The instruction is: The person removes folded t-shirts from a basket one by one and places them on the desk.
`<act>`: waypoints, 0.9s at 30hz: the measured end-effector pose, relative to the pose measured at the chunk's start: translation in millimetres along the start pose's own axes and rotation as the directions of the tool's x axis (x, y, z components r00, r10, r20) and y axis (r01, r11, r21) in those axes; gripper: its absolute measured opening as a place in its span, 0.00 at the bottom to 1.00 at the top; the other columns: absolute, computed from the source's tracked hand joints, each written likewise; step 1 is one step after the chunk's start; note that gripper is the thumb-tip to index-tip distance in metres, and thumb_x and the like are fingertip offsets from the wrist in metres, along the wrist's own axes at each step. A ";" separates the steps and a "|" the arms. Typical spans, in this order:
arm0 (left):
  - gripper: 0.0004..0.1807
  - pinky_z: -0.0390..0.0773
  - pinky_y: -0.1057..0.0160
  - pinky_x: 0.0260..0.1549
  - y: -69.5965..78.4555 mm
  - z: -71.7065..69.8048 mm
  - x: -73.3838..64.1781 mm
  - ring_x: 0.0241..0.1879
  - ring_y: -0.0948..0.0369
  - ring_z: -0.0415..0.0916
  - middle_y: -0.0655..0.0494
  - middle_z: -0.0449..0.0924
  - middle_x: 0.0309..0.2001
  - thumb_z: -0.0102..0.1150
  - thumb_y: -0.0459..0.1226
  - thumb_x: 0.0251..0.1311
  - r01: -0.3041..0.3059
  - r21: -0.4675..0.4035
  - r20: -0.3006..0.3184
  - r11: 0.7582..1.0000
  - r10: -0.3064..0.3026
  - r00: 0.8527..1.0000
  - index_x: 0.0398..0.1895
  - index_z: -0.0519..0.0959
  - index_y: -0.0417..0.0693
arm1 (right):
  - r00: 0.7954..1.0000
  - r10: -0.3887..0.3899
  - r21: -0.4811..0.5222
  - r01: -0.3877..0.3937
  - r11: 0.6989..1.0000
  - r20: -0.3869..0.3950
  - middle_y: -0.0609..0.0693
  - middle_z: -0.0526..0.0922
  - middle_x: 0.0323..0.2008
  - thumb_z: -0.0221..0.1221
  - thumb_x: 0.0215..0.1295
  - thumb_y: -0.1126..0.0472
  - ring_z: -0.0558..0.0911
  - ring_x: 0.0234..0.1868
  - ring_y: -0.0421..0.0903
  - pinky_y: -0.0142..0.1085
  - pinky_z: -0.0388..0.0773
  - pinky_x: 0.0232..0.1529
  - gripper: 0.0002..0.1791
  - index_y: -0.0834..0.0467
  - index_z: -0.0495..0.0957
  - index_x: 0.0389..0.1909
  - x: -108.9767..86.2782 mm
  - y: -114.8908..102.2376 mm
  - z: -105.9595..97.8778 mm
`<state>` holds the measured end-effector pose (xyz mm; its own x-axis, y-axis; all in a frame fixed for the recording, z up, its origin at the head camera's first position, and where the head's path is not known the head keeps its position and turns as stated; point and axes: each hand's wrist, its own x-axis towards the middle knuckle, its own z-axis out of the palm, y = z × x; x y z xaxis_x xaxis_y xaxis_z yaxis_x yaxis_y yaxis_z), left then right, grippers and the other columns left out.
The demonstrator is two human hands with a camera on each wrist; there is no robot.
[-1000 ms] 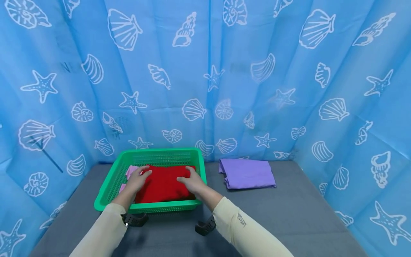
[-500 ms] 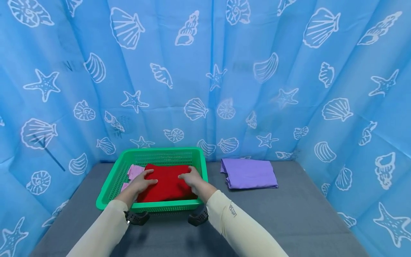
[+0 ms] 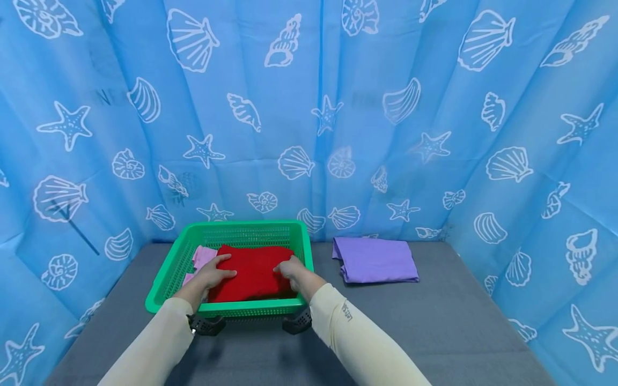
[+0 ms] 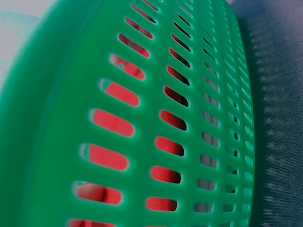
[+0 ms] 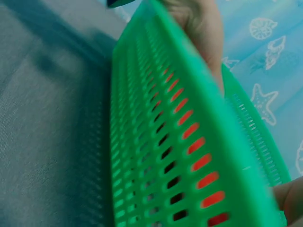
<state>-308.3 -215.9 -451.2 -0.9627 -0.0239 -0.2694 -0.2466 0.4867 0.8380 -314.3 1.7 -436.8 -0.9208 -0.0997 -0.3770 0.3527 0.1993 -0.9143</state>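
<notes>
A folded red cloth (image 3: 253,271) lies inside the green plastic basket (image 3: 241,309). My left hand (image 3: 208,276) rests on the cloth's left side, thumb and forefinger spread apart on top. At the opposite side, my right hand (image 3: 295,272) pinches the cloth's right edge with curled fingers; some fingertips are hidden in the folds. Pink cloth (image 3: 204,256) shows to the left of the red one, partly covered by my left hand. In the left wrist view, red fabric (image 4: 111,122) shows through the slots of the basket wall (image 4: 156,94).
A folded purple cloth (image 3: 375,260) lies on the grey table (image 3: 386,321) to the right of the basket. Behind stands a blue curtain (image 3: 309,107) with white shell and starfish prints, close to the basket's far rim. It also runs along both sides.
Both hands have come down onto the red cloth, the left moving a little right and nearer. The right hand's fingers have curled in at the cloth's edge. The purple cloth has not moved.
</notes>
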 end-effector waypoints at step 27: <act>0.38 0.74 0.55 0.35 5.4 -4.2 -7.8 0.50 0.43 0.59 0.37 0.55 0.57 0.61 0.37 0.52 0.088 -0.173 -0.038 0.981 -0.096 0.995 0.67 0.57 0.52 | 0.997 0.056 0.169 -0.064 0.983 0.048 0.62 0.59 0.60 0.54 0.56 0.70 0.65 0.53 0.58 0.46 0.72 0.42 0.32 0.56 0.61 0.63 13.6 4.7 1.5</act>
<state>-302.6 -216.8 -442.6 -0.9382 -0.1031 -0.3303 -0.3456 0.3246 0.8804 -325.0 -0.2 -446.4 -0.8905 -0.1349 -0.4346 0.4338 0.0371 -0.9003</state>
